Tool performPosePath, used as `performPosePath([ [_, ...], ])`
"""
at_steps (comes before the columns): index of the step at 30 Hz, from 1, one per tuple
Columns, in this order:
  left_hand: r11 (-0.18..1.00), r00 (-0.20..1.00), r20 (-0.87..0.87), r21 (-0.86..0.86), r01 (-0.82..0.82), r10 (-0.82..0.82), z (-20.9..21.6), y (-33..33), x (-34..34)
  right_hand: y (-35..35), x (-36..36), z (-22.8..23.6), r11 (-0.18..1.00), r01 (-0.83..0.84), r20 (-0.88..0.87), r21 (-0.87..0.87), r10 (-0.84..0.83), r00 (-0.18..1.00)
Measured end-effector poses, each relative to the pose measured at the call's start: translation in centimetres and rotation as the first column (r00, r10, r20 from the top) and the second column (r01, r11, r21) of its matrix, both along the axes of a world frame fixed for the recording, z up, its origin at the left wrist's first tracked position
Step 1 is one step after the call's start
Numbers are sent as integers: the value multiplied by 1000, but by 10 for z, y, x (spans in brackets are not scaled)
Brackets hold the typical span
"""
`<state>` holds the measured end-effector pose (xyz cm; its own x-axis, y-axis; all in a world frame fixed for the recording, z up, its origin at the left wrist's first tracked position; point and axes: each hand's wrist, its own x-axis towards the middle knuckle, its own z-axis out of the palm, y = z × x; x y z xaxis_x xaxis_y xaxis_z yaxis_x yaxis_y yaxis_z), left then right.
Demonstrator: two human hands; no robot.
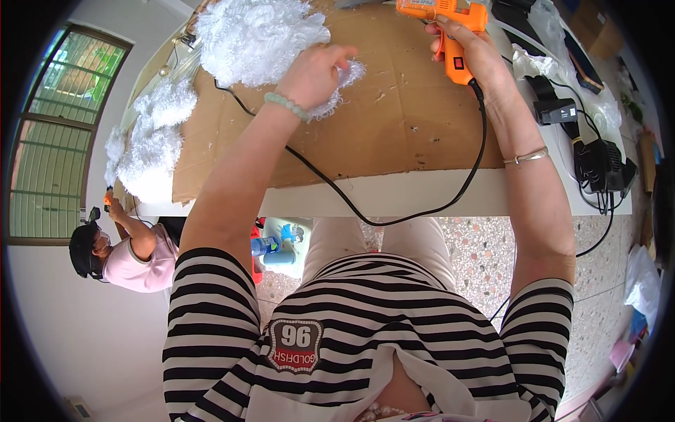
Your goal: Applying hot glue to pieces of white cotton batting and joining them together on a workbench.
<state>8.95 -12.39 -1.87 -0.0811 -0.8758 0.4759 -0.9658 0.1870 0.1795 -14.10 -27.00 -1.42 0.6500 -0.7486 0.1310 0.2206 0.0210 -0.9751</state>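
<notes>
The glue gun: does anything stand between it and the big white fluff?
Nothing visible blocks the straight way from the glue gun, in the right hand, to the fluff; cardboard lies between. The left hand is close by, at the fluff's near side.

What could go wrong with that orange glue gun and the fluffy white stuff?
If the orange glue gun in the right grip is hot, it might burn the left grip or singe the white fluff. Its black cord loops past the front edge of the table, so it could snag.
</notes>
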Motion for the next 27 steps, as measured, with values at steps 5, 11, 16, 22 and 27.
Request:
performPosePath([
  [5, 972, 894, -387, 154, -179, 226, 13, 1, 2, 1, -1, 1, 1000, 4, 4, -1, -4, 1000],
  [11, 959, 961, -215, 260, -113, 171, 3, 3, 3, 3, -1, 2, 1000, 14, 15, -4, -14, 1000],
  [16, 977, 893, -395, 79, -199, 214, 11, -1, 7, 1, -1, 1, 1000, 11, 12, -8, -10, 1000],
  [22, 970, 991, -33, 212, -120, 130, 0, 5, -8, 2, -1, 3, 1000, 10, -1, -3, -10, 1000],
  [27, 985, 962, -223, 104, -134, 155, 12, 0, -13, 2, -1, 4, 1000, -12, 13, -6, 12, 1000],
])
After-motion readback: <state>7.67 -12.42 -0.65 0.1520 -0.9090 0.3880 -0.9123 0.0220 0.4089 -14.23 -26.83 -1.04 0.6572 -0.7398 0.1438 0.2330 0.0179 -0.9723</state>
